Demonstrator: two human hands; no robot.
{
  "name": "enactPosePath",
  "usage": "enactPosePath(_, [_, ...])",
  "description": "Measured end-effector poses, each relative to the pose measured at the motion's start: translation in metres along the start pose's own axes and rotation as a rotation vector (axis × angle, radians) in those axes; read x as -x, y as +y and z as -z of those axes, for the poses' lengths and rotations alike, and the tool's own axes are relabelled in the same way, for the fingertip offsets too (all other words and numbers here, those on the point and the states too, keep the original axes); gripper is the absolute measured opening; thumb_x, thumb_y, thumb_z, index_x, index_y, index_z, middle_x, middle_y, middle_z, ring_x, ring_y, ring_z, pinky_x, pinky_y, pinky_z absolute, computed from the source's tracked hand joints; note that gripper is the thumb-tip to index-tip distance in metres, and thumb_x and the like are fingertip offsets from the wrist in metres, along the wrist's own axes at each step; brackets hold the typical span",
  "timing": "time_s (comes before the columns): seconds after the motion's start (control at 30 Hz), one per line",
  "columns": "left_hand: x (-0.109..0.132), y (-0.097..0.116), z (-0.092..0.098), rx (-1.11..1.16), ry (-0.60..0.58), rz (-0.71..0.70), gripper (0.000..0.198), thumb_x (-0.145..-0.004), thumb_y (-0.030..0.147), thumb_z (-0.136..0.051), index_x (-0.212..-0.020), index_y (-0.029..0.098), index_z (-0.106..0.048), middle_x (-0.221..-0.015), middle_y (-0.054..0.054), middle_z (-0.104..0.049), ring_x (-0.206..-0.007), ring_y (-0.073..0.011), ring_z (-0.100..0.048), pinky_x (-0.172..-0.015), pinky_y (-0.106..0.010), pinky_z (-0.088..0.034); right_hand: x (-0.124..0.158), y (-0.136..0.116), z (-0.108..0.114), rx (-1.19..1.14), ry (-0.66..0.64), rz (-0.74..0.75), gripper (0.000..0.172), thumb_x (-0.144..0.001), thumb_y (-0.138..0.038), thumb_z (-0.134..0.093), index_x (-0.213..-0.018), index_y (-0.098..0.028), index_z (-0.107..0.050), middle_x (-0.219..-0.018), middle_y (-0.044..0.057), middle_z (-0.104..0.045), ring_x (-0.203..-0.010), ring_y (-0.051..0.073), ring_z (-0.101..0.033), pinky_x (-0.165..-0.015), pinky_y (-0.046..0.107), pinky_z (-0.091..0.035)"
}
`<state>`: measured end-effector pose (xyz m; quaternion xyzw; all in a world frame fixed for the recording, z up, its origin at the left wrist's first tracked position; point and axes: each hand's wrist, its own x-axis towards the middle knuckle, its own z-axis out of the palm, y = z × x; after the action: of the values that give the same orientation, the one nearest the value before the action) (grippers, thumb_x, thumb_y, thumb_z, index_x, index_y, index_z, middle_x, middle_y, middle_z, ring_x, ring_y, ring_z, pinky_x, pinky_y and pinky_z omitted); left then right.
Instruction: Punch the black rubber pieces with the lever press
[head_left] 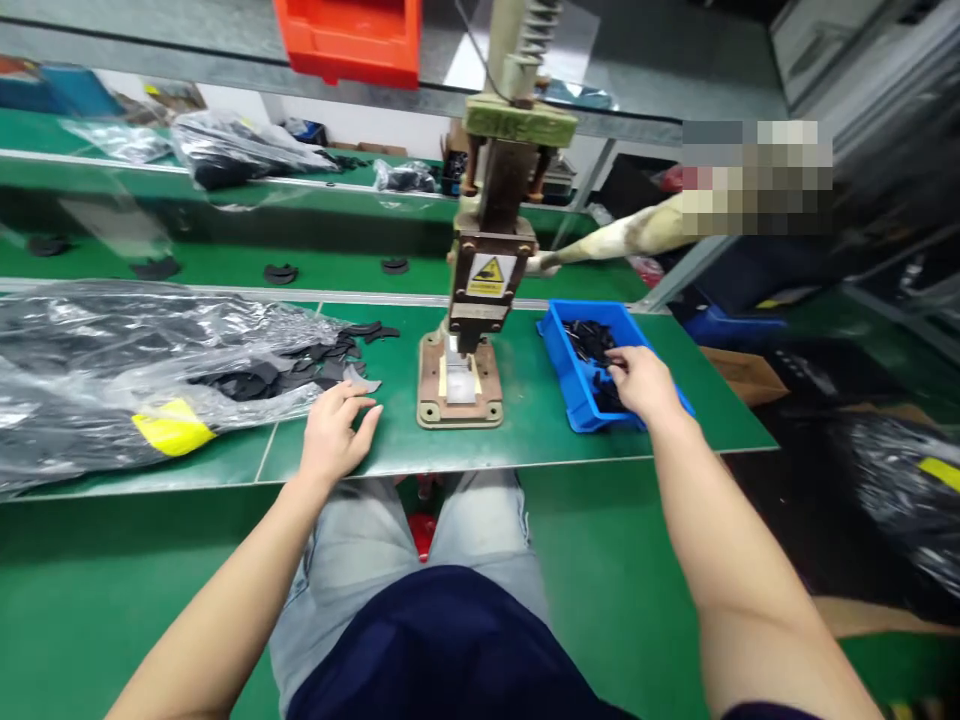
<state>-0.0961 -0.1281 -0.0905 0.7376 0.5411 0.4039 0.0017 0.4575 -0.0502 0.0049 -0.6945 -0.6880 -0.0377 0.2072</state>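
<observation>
My left hand rests at the table's front, thumb apart from the fingers. Just past its fingertips lies a grey curved flat piece; whether they touch it I cannot tell. More dark curved pieces spill from a clear plastic bag on the left. My right hand reaches over a blue bin that holds small black parts. Its thumb and fingertips are pinched together there, and what is between them is hidden. Between my hands stands a hand press, with a pale block on its base.
A lever juts from the press to the right. Behind, a green belt carries several dark curved pieces spaced apart. An orange bin sits on the shelf above. Bagged material lies farther back, and a cardboard box stands right of the table.
</observation>
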Motion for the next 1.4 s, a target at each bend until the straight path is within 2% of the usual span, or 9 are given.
enactPosePath(0.23, [0.003,-0.004,-0.002,-0.002,-0.022,0.001,0.016,-0.099,0.037,-0.068,-0.103,0.023,-0.074,-0.121,-0.013,-0.077,-0.132,-0.0347,-0.066,-0.116,-0.055,-0.050,0.008,-0.002,-0.005,-0.179,0.033,-0.017,0.034,-0.089,-0.023,-0.060,-0.119,-0.020,-0.074,-0.117,0.011,-0.075,-0.107,0.025,-0.072,-0.109,0.048,-0.059])
enactPosePath(0.47, [-0.001,0.004,-0.003,0.000,-0.007,-0.044,0.013,-0.099,0.034,-0.069,-0.104,0.022,-0.073,-0.120,-0.013,-0.077,-0.130,-0.0337,-0.068,-0.115,-0.055,-0.052,0.013,0.000,-0.008,-0.348,0.032,-0.116,0.029,-0.095,-0.038,-0.062,-0.115,-0.020,-0.074,-0.095,0.009,-0.079,-0.084,0.021,-0.074,-0.090,0.043,-0.065])
enactPosePath(0.63, [-0.018,0.025,-0.013,0.078,0.001,-0.089,0.012,-0.097,0.033,-0.071,-0.104,0.023,-0.074,-0.119,-0.012,-0.077,-0.131,-0.0329,-0.068,-0.115,-0.054,-0.051,0.014,0.003,-0.008,-0.398,0.008,-0.202,0.032,-0.097,-0.045,-0.060,-0.112,-0.020,-0.075,-0.092,0.008,-0.080,-0.073,0.020,-0.073,-0.086,0.042,-0.065])
enactPosePath(0.83, [-0.035,0.053,-0.022,0.134,-0.009,-0.124,0.012,-0.098,0.032,-0.069,-0.104,0.023,-0.074,-0.119,-0.012,-0.077,-0.132,-0.0335,-0.067,-0.115,-0.055,-0.050,0.015,0.013,-0.005,-0.486,-0.097,-0.285,0.023,-0.094,-0.036,-0.065,-0.109,-0.020,-0.074,-0.091,0.006,-0.079,-0.069,0.016,-0.072,-0.079,0.038,-0.066])
enactPosePath(1.0, [-0.049,0.093,-0.032,0.184,-0.021,-0.210,0.009,-0.097,0.030,-0.073,-0.104,0.024,-0.074,-0.118,-0.011,-0.078,-0.128,-0.0318,-0.068,-0.113,-0.053,-0.052,0.014,0.012,0.009,-0.591,-0.067,-0.287,0.022,-0.090,-0.035,-0.071,-0.105,-0.020,-0.074,-0.088,0.006,-0.077,-0.072,0.016,-0.072,-0.084,0.040,-0.067])
enactPosePath(1.1, [-0.059,0.129,-0.040,0.273,-0.072,-0.248,0.010,-0.099,0.031,-0.072,-0.106,0.024,-0.073,-0.118,-0.010,-0.079,-0.122,-0.0294,-0.071,-0.108,-0.051,-0.055,0.024,-0.006,0.023,-0.679,0.007,-0.225,0.025,-0.088,-0.037,-0.074,-0.107,-0.020,-0.074,-0.095,0.007,-0.078,-0.081,0.018,-0.074,-0.093,0.043,-0.067])
enactPosePath(1.2, [-0.064,0.163,-0.046,0.435,-0.140,-0.232,0.018,-0.103,0.034,-0.067,-0.118,0.025,-0.071,-0.121,-0.010,-0.078,-0.117,-0.0264,-0.073,-0.102,-0.047,-0.060,0.049,-0.041,0.033,-0.813,0.068,-0.111,0.034,-0.089,-0.042,-0.076,-0.117,-0.024,-0.072,-0.111,0.007,-0.078,-0.101,0.019,-0.076,-0.101,0.042,-0.066])
enactPosePath(1.3, [-0.061,0.186,-0.047,0.591,-0.206,-0.192,0.028,-0.104,0.037,-0.066,-0.129,0.026,-0.068,-0.122,-0.010,-0.077,-0.112,-0.0243,-0.075,-0.097,-0.043,-0.063,0.083,-0.087,0.028,-0.949,0.082,-0.010,0.034,-0.092,-0.045,-0.076,-0.121,-0.027,-0.071,-0.114,0.006,-0.078,-0.107,0.020,-0.077,-0.102,0.042,-0.066])
enactPosePath(1.4, [-0.054,0.195,-0.042,0.638,-0.250,-0.183,0.031,-0.103,0.038,-0.068,-0.132,0.026,-0.067,-0.119,-0.010,-0.078,-0.105,-0.0239,-0.076,-0.094,-0.044,-0.064,0.111,-0.126,0.013,-1.065,0.058,0.047,0.030,-0.093,-0.040,-0.076,-0.121,-0.031,-0.072,-0.112,0.004,-0.079,-0.105,0.019,-0.078,-0.100,0.041,-0.067])
